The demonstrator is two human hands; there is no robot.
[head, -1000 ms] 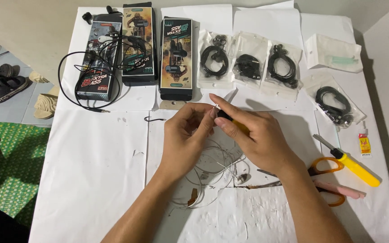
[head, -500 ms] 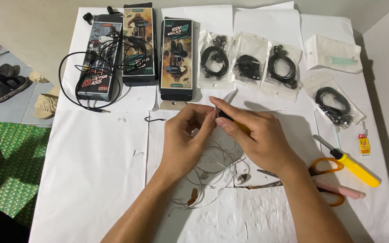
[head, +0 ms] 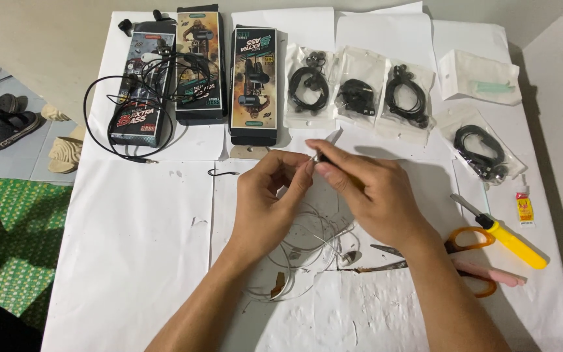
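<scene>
On the white-papered bench (head: pixel 131 261), three printed boxes (head: pixel 198 65) lay far to the upper left of the hands, a black cable (head: pixel 109 140) looped over them. The left hand (head: pixel 268 199) pinched a small earbud piece (head: pixel 315 158) at its fingertips; the right hand (head: pixel 373 192) met it there, fingers pressed together on the same piece. Thin white wire (head: pixel 307 244) trailed in loops just below both hands. Bagged black earphones (head: pixel 356 98) sat above the hands. Orange scissors (head: pixel 464 244) and a yellow-handled screwdriver (head: pixel 506 234) lay right of the right hand.
</scene>
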